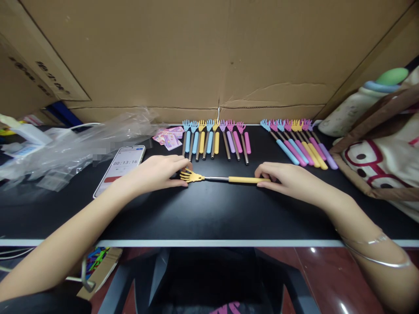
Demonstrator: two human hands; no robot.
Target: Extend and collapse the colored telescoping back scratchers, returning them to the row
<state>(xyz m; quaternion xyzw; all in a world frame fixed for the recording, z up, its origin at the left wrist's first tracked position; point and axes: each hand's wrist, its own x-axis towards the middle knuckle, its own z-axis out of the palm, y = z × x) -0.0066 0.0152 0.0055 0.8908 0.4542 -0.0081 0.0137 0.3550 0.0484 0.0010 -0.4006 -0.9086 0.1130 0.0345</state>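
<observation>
A yellow telescopic back scratcher (222, 179) lies crosswise on the black table (209, 213), its metal rod partly drawn out. My left hand (157, 173) pinches its claw-shaped head at the left end. My right hand (288, 179) grips its yellow handle at the right end. Behind them, one row of several scratchers (216, 141) in blue, yellow, purple and pink lies in the middle. A second row of scratchers (299, 144) lies fanned out further right.
A phone (119, 169) showing a timer lies left of my left hand. Crumpled clear plastic bags (75, 144) and pink cards (168, 137) lie behind it. A cardboard wall (209, 56) backs the table. A cloth bag (379, 161) stands at the right.
</observation>
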